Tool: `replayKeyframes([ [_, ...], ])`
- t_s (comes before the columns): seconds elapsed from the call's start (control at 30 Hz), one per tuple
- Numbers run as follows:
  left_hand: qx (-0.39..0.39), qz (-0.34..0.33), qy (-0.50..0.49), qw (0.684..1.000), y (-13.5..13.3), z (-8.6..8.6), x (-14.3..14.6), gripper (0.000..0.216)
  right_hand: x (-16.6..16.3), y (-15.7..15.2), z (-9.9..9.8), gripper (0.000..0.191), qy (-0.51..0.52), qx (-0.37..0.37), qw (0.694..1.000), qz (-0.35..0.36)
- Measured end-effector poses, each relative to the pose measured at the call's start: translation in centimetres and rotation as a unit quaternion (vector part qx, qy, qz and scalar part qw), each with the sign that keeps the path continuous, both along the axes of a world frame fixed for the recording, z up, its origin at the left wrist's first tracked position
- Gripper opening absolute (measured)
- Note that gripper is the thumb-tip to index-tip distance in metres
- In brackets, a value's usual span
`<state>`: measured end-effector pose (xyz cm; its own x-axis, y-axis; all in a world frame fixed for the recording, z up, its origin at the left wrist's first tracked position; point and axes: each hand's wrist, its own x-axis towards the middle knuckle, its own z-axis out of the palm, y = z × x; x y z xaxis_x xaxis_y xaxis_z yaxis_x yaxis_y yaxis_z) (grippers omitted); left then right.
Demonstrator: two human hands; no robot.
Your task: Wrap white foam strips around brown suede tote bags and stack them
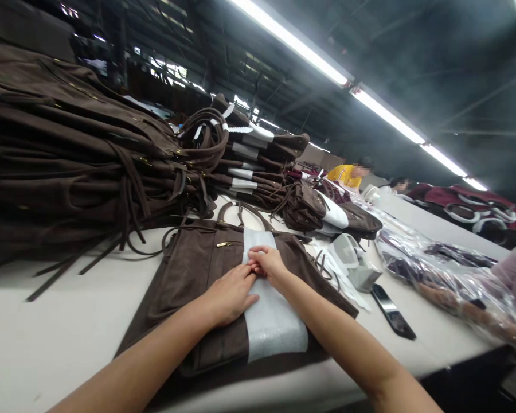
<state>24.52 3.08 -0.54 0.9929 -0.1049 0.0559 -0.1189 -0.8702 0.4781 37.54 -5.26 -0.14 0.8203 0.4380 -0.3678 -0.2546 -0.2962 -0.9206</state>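
Note:
A dark brown handbag (198,269) lies flat on the table in front of me, with its handles (227,213) toward the far side. A white wrapping strip (275,330) runs across its middle from far edge to near edge. My left hand (231,293) rests on the bag at the strip's left edge, fingers stretched forward and thumb apart on the strip. My right hand (267,263) lies on the strip with fingers bent and pressed together, meeting the left fingertips. Whatever is between the right fingers is hidden. A short gold zip pull (230,244) shows left of the hands.
A tall stack of brown bags (69,155) stands at left, straps hanging. Behind are more bags with white bands (251,166). To the right lie a tape dispenser (356,267), a phone (393,312) and plastic-wrapped goods (447,275). A person in yellow (344,175) is farther back.

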Motion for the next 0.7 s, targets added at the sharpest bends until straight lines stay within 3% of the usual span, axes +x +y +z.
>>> replayKeyframes([
  [0.2, 0.015, -0.006, -0.001, 1.0, 0.2, 0.0, 0.5, 0.055, 1.4, -0.3, 0.6, 0.029, -0.041, -0.109, 0.991, 0.07],
  [0.47, 0.014, -0.033, -0.017, 0.999, 0.7, -0.5, 0.6, 0.052, 1.6, -2.3, 1.3, 0.046, -0.134, -0.219, 0.951, 0.171],
  [0.6, 0.017, -0.026, -0.005, 0.999, 0.5, 0.2, 0.1, 0.049, 0.4, -4.3, 1.3, 0.039, -0.184, -0.218, 0.941, 0.184],
  [0.7, 0.019, -0.017, -0.006, 1.0, 0.2, 0.7, -0.4, 0.046, -1.2, -6.8, 0.6, 0.029, -0.34, -0.18, 0.915, 0.123],
])
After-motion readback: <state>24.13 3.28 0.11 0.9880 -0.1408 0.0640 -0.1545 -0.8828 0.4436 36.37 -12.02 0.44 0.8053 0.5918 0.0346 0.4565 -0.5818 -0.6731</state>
